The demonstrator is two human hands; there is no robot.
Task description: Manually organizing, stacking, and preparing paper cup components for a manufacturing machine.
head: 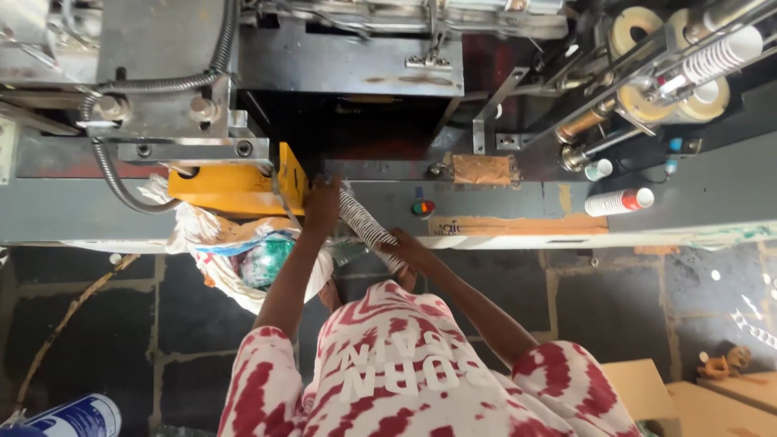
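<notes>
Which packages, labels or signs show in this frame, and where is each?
Printed sack: white with green and red print, hanging under the yellow housing, beside the left hand.
Cardboard strip: brown, along the machine's front edge.
Cardboard boxes: plain brown, bottom right on the floor.
Screens: none.

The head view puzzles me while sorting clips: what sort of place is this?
Probably a paper cup workshop: a metal forming machine, nested cup stacks on it, and both hands holding a cup stack.
</notes>
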